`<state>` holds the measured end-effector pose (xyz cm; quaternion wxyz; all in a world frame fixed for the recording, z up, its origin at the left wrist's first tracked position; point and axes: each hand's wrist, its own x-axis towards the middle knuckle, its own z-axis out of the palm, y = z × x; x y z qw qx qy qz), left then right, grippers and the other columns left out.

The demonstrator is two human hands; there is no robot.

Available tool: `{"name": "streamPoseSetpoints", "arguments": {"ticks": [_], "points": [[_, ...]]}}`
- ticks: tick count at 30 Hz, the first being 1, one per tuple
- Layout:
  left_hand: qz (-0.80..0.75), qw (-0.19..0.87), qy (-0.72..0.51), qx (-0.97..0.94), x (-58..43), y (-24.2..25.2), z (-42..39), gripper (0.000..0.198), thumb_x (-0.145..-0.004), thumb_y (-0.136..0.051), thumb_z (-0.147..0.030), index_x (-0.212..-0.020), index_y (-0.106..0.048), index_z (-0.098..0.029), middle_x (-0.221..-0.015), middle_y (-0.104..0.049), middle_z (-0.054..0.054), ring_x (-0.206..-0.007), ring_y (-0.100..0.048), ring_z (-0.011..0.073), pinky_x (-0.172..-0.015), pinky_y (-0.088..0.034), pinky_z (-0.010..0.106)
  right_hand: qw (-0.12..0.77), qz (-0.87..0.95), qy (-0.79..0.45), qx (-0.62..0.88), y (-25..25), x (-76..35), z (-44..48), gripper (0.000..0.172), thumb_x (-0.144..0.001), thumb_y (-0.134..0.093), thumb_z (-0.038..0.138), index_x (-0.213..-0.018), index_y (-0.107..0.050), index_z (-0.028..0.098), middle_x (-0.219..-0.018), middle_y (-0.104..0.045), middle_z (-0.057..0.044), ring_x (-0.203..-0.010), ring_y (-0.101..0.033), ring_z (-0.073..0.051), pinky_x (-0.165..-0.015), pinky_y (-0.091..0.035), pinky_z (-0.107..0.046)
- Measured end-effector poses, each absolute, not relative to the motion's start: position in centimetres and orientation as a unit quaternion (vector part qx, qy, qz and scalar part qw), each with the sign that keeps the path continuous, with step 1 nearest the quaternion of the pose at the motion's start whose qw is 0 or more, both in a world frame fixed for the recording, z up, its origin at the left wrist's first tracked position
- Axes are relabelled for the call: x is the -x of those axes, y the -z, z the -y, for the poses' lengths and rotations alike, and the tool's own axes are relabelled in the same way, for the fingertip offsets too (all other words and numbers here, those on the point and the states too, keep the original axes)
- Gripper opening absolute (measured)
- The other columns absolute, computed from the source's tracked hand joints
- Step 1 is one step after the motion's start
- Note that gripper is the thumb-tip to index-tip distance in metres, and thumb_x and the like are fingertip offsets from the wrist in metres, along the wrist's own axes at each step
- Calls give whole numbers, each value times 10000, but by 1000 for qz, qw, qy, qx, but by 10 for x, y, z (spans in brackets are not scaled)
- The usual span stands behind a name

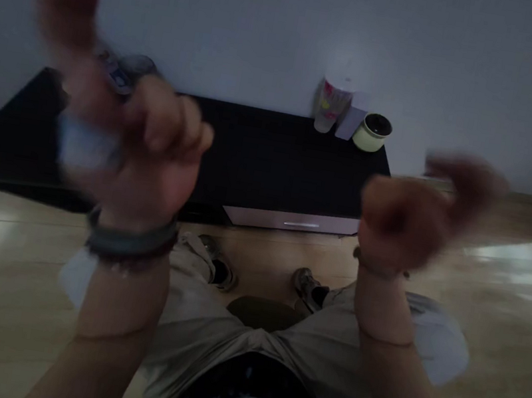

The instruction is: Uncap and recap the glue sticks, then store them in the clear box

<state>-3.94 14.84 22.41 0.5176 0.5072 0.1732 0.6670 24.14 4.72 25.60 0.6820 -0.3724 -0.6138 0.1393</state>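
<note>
Pale blurred object (85,145), perhaps light paper or cloth, lies against the left hand (152,154), its fingers half-curled; blur hides whether they grip it. It looks light and soft, best taken by its middle. The right hand (406,221), raised and half-curled, appears empty. Past the left fingers shows a patterned item (124,74). Farther off, a printed plastic cup (334,105) and cream pot (372,134) stand on a black low cabinet (272,160) against the wall (294,22).
</note>
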Motion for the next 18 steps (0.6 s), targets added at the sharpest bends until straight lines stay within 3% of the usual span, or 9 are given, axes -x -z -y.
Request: {"name": "streamPoseSetpoints", "arguments": {"ticks": [3,5,7,12,18], "points": [[-132,667,-600,-421,8,-217,-222,465,-1086,-236,-315,-808,-591,-203,-497,-140,-82,-400,-212,57,-458,-271,179,662,552,-343,374,-223,-242,-130,420,-926,-509,275,-1337,-594,296,-486,-432,141,-338,-261,-31,-376,-265,-181],[-168,697,-620,-319,-3,-193,-232,555,-1082,-130,-234,-812,-613,-195,-522,-126,-73,-414,-236,64,-484,-286,175,612,447,-530,380,-194,-245,-161,530,-915,-477,229,-1440,-496,303,-430,-227,164,-334,-141,-58,-355,-193,-180],[-215,710,-615,-266,-10,-165,-226,518,-1074,-196,-217,-803,-638,-210,-502,-163,-76,-419,-246,76,-483,-298,193,607,355,-601,380,-163,-248,-176,595,-903,-488,207,-1482,-433,336,-453,-185,161,-347,-139,-75,-358,-177,-182],[-275,720,-589,-243,-20,-128,-217,318,-1015,-413,-216,-988,-722,-285,-451,-229,-88,-419,-266,90,-483,-306,212,614,253,-674,323,-116,-246,-180,701,-848,-485,172,-1505,-368,386,-489,-165,148,-380,-120,-85,-395,-153,-192],[-251,739,-581,-231,-23,-130,-220,337,-1015,-400,-220,-1142,-703,-295,-435,-248,-92,-412,-297,88,-487,-316,207,619,248,-652,361,-123,-242,-182,608,-858,-498,220,-1446,-433,360,-506,-160,141,-406,-102,-90,-412,-143,-206]]}}
